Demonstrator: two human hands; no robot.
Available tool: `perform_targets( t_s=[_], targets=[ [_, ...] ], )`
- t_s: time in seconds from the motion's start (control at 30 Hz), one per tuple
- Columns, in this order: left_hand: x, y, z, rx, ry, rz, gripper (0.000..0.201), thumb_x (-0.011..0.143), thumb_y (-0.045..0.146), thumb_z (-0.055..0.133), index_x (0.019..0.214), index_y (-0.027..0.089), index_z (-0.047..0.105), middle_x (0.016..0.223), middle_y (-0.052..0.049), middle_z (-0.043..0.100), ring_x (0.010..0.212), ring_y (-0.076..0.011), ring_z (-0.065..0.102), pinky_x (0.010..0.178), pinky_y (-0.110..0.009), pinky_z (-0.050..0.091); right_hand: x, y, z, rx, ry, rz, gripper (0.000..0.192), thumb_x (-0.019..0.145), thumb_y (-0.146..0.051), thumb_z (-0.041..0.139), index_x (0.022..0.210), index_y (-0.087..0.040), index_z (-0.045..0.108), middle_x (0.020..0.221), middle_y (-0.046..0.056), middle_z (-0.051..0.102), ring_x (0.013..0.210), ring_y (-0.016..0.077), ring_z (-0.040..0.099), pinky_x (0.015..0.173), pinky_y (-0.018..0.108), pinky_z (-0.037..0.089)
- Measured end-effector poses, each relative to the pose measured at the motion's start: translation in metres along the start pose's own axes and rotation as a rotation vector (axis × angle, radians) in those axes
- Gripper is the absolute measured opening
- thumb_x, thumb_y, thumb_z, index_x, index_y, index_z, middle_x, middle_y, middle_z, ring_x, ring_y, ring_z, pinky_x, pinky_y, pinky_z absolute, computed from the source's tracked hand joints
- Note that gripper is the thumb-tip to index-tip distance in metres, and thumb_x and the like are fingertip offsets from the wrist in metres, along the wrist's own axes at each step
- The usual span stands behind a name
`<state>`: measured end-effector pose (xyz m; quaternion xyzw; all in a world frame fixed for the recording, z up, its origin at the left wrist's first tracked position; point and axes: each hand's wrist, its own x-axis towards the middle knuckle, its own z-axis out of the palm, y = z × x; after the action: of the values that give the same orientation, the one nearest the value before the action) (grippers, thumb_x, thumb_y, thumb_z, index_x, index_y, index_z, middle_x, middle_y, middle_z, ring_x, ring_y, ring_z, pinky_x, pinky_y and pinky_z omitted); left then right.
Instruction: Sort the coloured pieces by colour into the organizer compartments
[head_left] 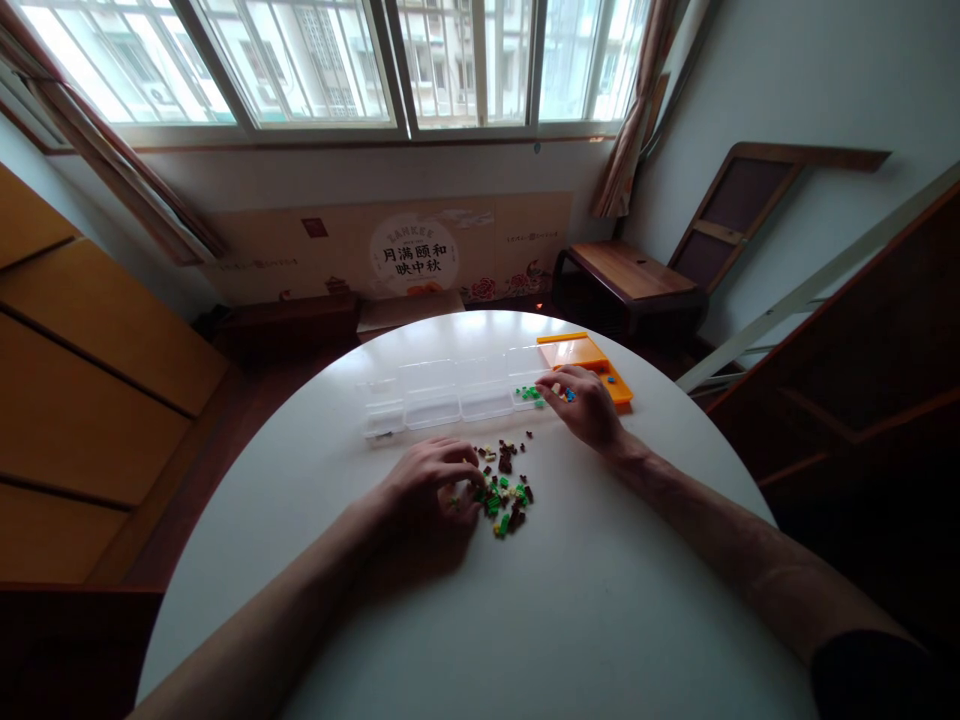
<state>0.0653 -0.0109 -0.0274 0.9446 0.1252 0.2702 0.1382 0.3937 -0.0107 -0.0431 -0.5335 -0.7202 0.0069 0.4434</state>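
While daylight pours through the window [300, 60], a person sits at a round white counter [600, 600] w/ both bare hands among small plastic bricks [504, 492]. Left hand [431, 490] rests at the left edge of the loose heap, fingers curled down onto the pieces; whether a brick is pinched in that grip can't be told from here. Right hand [589, 405] lies farther back, fingertips drawn together over the right end of a clear divided tray [442, 400], touching a few green and blue bits [534, 395] there; again no telling if the grip is clamped on one. An orange lid [589, 362] sits just behind that hand, touching the tray's end.

Bricks look tiny, hard, feather-light and smooth, approx. the sort that skid on a glossy top and scatter at a nudge. Judging by size, each wants a thumb-and-forefinger pinch across its two flat sides, taken from above, one at a time. Tray seems thin, stiff plastic, light enough to slide if pushed; best steadied at its rim. A low wooden stool [630, 275] stands by the far wall, well apart.
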Motion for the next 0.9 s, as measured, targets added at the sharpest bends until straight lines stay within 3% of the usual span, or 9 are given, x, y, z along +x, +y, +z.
perform_targets(
  t_s=[0.17,0.33,0.5,0.9],
  targets=[
    [0.0,-0.002,0.001,0.003,-0.01,-0.004,0.017,0.083,0.021,0.075,0.096,0.027,0.082,0.098,-0.003,0.078,0.082,-0.0177,0.071,0.075,-0.029,0.056,-0.006,-0.009,0.0,0.073,-0.079,-0.108,0.01,0.105,-0.027,0.074,0.098,-0.023,0.08,0.099,0.006,0.079,0.092,0.0241,0.072,0.091,0.04,0.055],
    [0.001,-0.003,0.002,0.018,0.001,0.006,0.012,0.087,0.02,0.074,0.095,0.025,0.08,0.1,-0.004,0.079,0.083,-0.0167,0.073,0.078,-0.028,0.058,-0.01,-0.04,-0.011,0.295,-0.405,-0.38,0.008,0.102,-0.023,0.074,0.096,-0.025,0.079,0.092,0.003,0.078,0.084,0.019,0.071,0.083,0.035,0.054],
    [0.004,-0.007,0.004,0.039,0.049,0.042,0.008,0.09,0.021,0.074,0.095,0.025,0.08,0.098,-0.003,0.079,0.08,-0.0157,0.073,0.076,-0.027,0.058,-0.015,-0.053,-0.013,0.293,-0.587,-0.441,0.01,0.101,-0.035,0.079,0.106,-0.026,0.081,0.102,0.003,0.08,0.092,0.02,0.072,0.086,0.034,0.055],
    [0.005,-0.005,0.005,0.058,0.06,0.043,0.005,0.094,0.027,0.078,0.096,0.026,0.082,0.097,-0.003,0.079,0.079,-0.0151,0.072,0.073,-0.027,0.057,-0.019,-0.052,-0.007,0.311,-0.62,-0.418,0.006,0.104,-0.026,0.076,0.106,-0.027,0.081,0.105,0.002,0.081,0.093,0.0179,0.074,0.088,0.032,0.056]
  ],
)
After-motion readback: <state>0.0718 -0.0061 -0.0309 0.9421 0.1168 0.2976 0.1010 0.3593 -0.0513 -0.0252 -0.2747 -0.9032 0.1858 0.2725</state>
